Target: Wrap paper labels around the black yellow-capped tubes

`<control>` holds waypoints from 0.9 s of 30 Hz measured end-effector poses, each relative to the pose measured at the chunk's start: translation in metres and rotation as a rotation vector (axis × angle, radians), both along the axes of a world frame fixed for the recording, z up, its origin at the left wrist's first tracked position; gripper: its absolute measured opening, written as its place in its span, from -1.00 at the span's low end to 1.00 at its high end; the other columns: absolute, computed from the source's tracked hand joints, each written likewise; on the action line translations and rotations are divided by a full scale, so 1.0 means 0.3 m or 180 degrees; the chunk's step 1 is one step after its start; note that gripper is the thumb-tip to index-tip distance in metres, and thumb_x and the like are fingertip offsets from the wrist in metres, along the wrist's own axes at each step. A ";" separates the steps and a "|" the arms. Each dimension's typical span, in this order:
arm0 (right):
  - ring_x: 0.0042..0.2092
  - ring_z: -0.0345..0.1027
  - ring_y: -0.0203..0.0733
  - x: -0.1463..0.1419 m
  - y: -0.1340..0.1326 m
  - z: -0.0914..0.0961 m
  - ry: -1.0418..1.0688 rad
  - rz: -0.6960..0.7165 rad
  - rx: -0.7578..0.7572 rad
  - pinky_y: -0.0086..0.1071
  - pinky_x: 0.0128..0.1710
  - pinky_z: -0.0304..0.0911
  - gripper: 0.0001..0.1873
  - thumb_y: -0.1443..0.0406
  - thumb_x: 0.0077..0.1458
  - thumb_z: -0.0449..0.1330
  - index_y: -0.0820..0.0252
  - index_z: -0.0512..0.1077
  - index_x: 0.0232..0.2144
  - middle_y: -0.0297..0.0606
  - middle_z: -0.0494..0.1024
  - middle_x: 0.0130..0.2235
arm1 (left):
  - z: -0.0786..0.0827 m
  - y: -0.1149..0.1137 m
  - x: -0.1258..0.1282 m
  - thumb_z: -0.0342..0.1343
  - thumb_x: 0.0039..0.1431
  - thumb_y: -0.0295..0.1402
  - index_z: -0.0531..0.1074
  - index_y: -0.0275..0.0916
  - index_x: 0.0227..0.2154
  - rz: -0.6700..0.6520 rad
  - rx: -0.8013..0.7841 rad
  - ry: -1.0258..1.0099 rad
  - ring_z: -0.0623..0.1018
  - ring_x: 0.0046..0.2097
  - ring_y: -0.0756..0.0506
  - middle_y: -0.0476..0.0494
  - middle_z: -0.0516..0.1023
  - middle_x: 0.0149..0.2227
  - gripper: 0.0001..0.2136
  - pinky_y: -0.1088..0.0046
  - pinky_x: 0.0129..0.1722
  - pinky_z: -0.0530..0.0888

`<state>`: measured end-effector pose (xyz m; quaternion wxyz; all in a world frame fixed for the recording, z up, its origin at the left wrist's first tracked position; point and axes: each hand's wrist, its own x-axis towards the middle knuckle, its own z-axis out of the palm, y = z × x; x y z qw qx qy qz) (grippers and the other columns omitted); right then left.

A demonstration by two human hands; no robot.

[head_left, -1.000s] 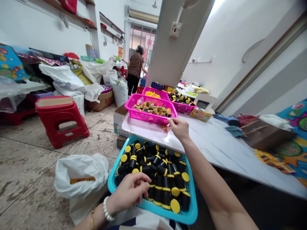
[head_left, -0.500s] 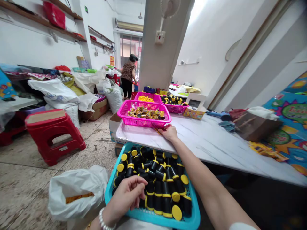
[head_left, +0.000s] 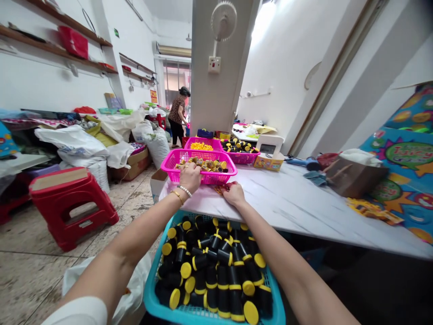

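both hands work at the near edge of the counter (head_left: 287, 198), at 12 o'clock from the turquoise basket (head_left: 151, 289) of black tubes with yellow caps (head_left: 216, 271) that sits low in front of the person. the left hand (head_left: 190, 177) has its fingers hooked over the near rim of the pink basket (head_left: 216, 178) and looks clenched on it; the right hand (head_left: 233, 194), at 4 o'clock from the left, lies knuckles-up on small orange pieces (head_left: 219, 189) on the counter, and whether it pinches one i cannot tell. the step in hand seems to be taking hold of the pink basket while the loose pieces beside it are gathered. any shift of that basket calls for a level pull, since it is full and stands near the edge. half a second ago the left hand was down among the black tubes; now it is up at the pink basket, while the right hand has barely moved.
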<state>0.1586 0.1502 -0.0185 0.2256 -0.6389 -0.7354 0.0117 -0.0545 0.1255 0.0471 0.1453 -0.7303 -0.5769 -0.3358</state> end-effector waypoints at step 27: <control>-0.09 0.42 -0.13 -0.004 0.110 0.073 -0.0345 -0.0019 -0.1220 -0.17 -0.11 0.38 -0.69 0.18 0.22 0.16 0.23 0.40 -0.05 -0.18 0.47 -0.03 | 0.087 0.016 -0.015 0.10 0.14 -0.28 0.59 -0.25 -0.27 -0.0085 -0.0056 -0.0113 0.42 -0.07 -0.24 -0.24 0.51 -0.18 -0.78 0.17 -0.02 0.18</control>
